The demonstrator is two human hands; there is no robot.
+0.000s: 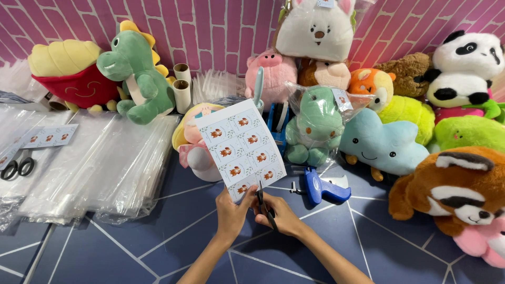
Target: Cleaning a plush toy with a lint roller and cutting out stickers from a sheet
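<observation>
My left hand (230,214) holds a white sheet of small printed labels (241,149) upright by its lower edge. My right hand (279,215) grips black scissors (263,202), whose blades point up into the sheet's bottom edge near its middle. Both hands sit low in the centre, above the blue floor mat (158,247). Behind the sheet lies a pink and yellow plush doll (195,147), partly hidden by it.
A blue tagging gun (322,188) lies right of my hands. Stacks of clear plastic bags (100,168) cover the left, with another label strip (48,137) and black scissors (18,168). Plush toys line the pink brick wall, including a green dinosaur (138,73) and a bagged green frog (314,126).
</observation>
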